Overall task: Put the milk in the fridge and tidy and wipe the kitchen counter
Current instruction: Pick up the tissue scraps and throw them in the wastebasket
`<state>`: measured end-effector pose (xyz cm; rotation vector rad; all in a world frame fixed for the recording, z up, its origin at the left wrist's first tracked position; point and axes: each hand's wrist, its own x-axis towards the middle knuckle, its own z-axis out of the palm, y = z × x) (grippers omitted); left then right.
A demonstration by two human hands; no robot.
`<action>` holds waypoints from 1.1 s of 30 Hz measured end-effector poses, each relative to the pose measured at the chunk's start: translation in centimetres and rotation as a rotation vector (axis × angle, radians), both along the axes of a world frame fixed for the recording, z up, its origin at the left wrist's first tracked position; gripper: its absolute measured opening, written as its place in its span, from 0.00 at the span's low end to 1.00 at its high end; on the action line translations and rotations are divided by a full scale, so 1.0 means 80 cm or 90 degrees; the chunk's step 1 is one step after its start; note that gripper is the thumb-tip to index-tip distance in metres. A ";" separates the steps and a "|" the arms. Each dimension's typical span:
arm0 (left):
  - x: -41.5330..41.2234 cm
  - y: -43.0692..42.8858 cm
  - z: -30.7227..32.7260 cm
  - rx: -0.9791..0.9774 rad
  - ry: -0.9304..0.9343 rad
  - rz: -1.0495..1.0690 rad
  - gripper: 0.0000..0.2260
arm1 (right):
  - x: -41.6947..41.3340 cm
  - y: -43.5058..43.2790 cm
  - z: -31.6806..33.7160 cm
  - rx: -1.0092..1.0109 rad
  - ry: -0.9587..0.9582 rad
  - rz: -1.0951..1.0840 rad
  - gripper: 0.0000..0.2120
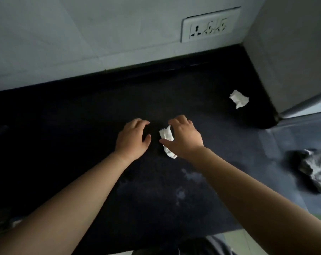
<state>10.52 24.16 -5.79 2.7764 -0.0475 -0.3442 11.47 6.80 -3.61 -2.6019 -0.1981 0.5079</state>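
Both of my hands hover over the middle of the dark kitchen counter (pixel 64 126). My right hand (pixel 183 137) curls around a crumpled white tissue (pixel 166 137), thumb and fingers touching it. My left hand (pixel 133 138) is just to its left, fingers bent and apart, with nothing in it. A second crumpled white tissue (pixel 239 99) lies on the counter at the right, close to the grey fridge side (pixel 288 57). No milk shows in this view.
A grey-and-white crumpled cloth (pixel 314 172) lies at the counter's right end. Pale smears (pixel 189 177) mark the counter in front of my hands. A white wall socket (pixel 210 26) sits on the tiled wall behind. The counter's front edge runs along the bottom.
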 end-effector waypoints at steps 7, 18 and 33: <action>0.002 -0.001 -0.032 0.090 -0.005 -0.024 0.25 | 0.010 0.001 -0.036 0.059 0.050 -0.010 0.17; 0.050 -0.057 -0.023 0.082 -0.061 -0.064 0.22 | 0.088 -0.135 0.001 0.122 -0.099 -0.207 0.10; 0.087 -0.158 -0.055 0.079 -0.027 -0.099 0.25 | 0.112 -0.215 -0.055 -0.094 -0.096 -0.099 0.16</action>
